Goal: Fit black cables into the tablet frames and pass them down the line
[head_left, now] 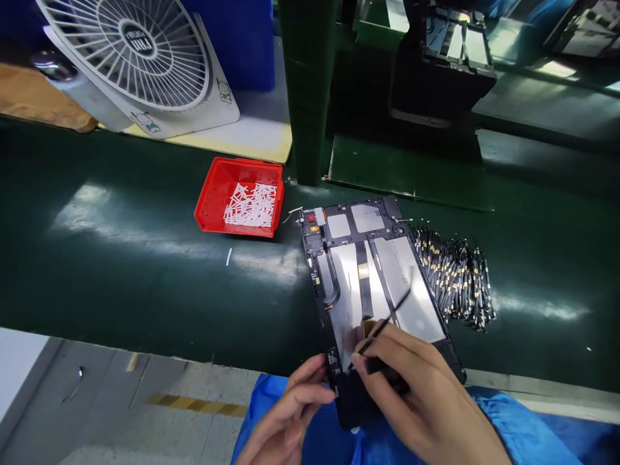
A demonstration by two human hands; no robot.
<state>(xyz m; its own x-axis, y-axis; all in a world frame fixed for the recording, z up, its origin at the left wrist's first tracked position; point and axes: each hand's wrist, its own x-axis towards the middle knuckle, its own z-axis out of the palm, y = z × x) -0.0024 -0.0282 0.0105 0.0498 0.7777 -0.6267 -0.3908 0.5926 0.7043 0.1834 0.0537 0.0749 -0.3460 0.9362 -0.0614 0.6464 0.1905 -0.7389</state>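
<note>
A tablet's opened back (368,271) lies tilted on the bench, showing a metal midframe, silver panels and black flex cables. My left hand (290,407) grips its lower left edge. My right hand (407,387) is shut on black tweezers (382,336), whose tips reach the lower end of a black flat flex cable (364,284). My fingers hide the tablet's lower end. To the right of the tablet lies a heap of black-and-gold flex cables (455,278), close to but apart from its edge.
A red plastic bin (208,213) of white paper scraps stands left of the tablet on the green bench mat (121,303). A small white strip (229,256) lies on the mat. A green post (307,84) rises behind, and a white desk fan (130,58) stands at the far left.
</note>
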